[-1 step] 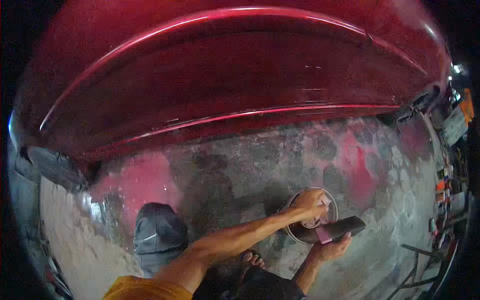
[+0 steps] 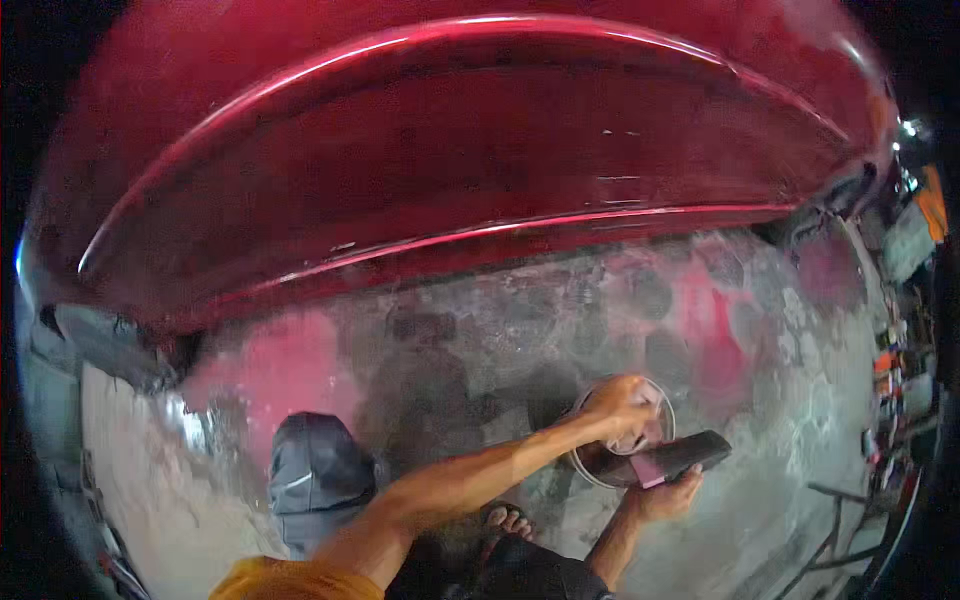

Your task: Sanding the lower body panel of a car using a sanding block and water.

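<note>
A round bucket [image 2: 583,470] with a pale rim stands on the floor in front of me, right of centre. My left hand [image 2: 618,408] is closed over its mouth, fingers curled around something pale and wet-looking that I cannot make out. Beside the bucket's near right edge, my right hand [image 2: 672,494] grips a long dark sanding block [image 2: 690,453] from below. A pinkish strip [image 2: 648,470] wraps the block's left end, which reaches over the rim. The bucket's contents are mostly hidden.
A glossy dark red car panel [image 2: 480,140] spans the far side, with dark wheels at both ends. Pink stains [image 2: 295,360] mark the grey floor. A dark metal frame [image 2: 840,530] stands at right, below cluttered items. My sandalled foot [image 2: 510,520] is near the bucket.
The view has shifted very slightly. My left hand moves a little over the bucket and looks more blurred; my right hand keeps its hold on the sanding block.
</note>
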{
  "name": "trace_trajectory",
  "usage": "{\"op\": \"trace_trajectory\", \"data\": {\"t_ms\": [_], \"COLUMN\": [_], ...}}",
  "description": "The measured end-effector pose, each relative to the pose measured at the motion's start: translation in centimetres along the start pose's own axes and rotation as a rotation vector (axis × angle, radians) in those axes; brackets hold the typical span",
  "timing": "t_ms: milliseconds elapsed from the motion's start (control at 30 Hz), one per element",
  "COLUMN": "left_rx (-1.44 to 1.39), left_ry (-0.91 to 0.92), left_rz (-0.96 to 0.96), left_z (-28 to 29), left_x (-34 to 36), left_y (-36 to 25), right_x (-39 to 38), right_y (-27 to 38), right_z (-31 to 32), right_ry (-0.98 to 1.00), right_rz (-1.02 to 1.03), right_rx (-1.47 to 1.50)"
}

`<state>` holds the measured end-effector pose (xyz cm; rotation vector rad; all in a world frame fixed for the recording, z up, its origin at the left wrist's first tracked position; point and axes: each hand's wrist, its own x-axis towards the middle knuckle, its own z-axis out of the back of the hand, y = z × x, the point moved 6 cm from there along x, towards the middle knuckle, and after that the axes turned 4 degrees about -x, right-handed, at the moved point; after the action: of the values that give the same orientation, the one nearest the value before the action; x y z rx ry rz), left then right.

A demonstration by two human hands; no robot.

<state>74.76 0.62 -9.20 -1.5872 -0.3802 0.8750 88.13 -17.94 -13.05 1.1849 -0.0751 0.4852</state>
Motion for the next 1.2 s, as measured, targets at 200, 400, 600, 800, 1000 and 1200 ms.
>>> {"op": "trace_trajectory", "data": {"t_ms": [200, 400, 600, 800, 1000, 1200], "left_rx": [-1.257, -1.164, 0.036, 1.117, 1.809, 2.145], "left_ry": [0.275, -0.074, -0.326, -0.338, -0.146, -0.211], "left_rz": [-0.007, -0.071, -0.489, -0.933, -1.012, -0.835], "left_z": [2.5, 10.0, 14.7, 12.3, 8.0, 9.0], "left_x": [0.2, 0.0, 0.0, 1.4, 9.3, 16.2], "left_y": [0.2, -1.9, -7.1, -16.6, -16.2, -13.1], "right_x": [-2.1, -1.5, 1.1, 3.0, 2.3, 1.3], "right_y": [4.2, 7.7, 10.9, 10.2, 7.9, 9.0], "right_z": [-1.4, -2.1, -10.1, -15.4, -19.3, -18.3], "right_ry": [-0.078, 0.027, 0.233, 0.499, 0.468, 0.352], "right_rz": [-0.136, -0.313, -0.620, -0.906, -1.005, -0.690], "right_rx": [0.293, 0.684, 1.021, 1.196, 1.282, 1.023]}}
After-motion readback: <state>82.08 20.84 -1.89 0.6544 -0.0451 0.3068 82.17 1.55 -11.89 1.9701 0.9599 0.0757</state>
